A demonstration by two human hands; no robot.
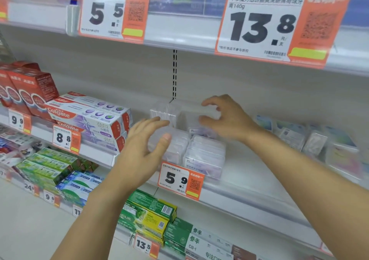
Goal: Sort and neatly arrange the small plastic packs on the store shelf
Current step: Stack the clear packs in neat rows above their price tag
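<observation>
Clear plastic packs sit in rows on the middle shelf point(249, 181), behind a 5.9 price tag point(180, 179). A front stack point(205, 157) lies flat; a transparent pack point(167, 112) stands further back. My left hand point(143, 145) hovers in front of the left row with fingers spread, thumb near a pack, holding nothing. My right hand point(225, 118) reaches over the back of the rows, fingers curled apart around a clear pack edge; whether it touches the pack is blurred.
Colgate toothpaste boxes point(89, 118) lie stacked to the left, red boxes point(26, 90) beyond them. More small packs point(299, 137) sit to the right. The upper shelf edge with big price tags point(265, 26) overhangs. Green toothpaste boxes point(147, 211) fill the shelf below.
</observation>
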